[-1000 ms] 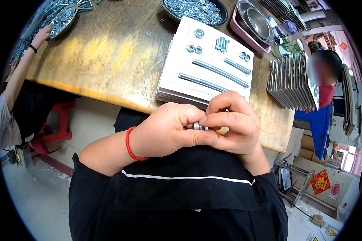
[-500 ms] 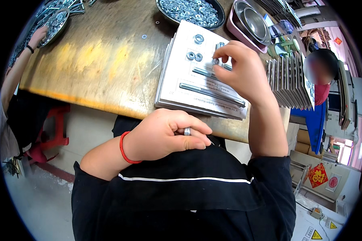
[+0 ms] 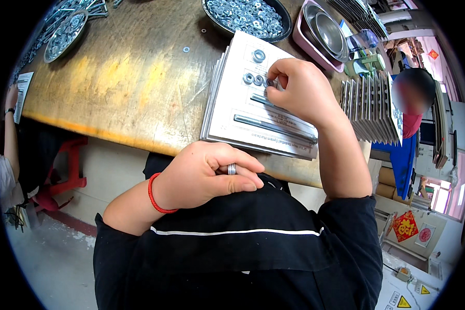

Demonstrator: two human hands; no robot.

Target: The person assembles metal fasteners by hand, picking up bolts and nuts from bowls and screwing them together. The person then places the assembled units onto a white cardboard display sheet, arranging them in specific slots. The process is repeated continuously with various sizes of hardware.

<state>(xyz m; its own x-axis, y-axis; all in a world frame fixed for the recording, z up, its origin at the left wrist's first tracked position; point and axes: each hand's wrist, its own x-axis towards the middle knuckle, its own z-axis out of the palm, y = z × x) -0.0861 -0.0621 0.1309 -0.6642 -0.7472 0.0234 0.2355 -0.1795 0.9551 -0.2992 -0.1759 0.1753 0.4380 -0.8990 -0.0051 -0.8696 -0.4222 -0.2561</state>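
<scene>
The left hand (image 3: 212, 173) hangs in front of the person's dark shirt, just off the near edge of the wooden table (image 3: 124, 88), with its fingers curled shut around a small stack of metal washers (image 3: 232, 169) pinched between thumb and forefinger; a red cord bracelet (image 3: 155, 195) circles the wrist at its 8 o'clock. At 1 o'clock from that hand, the right hand (image 3: 299, 90) rests on a stack of white display cards (image 3: 253, 111), fingertips bunched and closed at the row of washers (image 3: 254, 79) set on the top card; what they pinch is hidden. Another washer (image 3: 259, 55) sits alone at 12 o'clock from that row, and two long bolts (image 3: 274, 128) lie across the card at 6 o'clock from the right hand. The card stack reaches almost to the table's near edge, which runs between the two hands. At 9 o'clock from the cards the tabletop lies broad and bare apart from a loose washer (image 3: 186, 49). At 12 o'clock a dark bowl of washers (image 3: 248, 15) stands close to the cards' far corner, with a pink tray (image 3: 315, 36) of steel bowls beside it. At 3 o'clock an upright row of grey cards (image 3: 369, 106) stands just beside the right forearm. Another person's arm (image 3: 10, 129) shows at the far left rim.
</scene>
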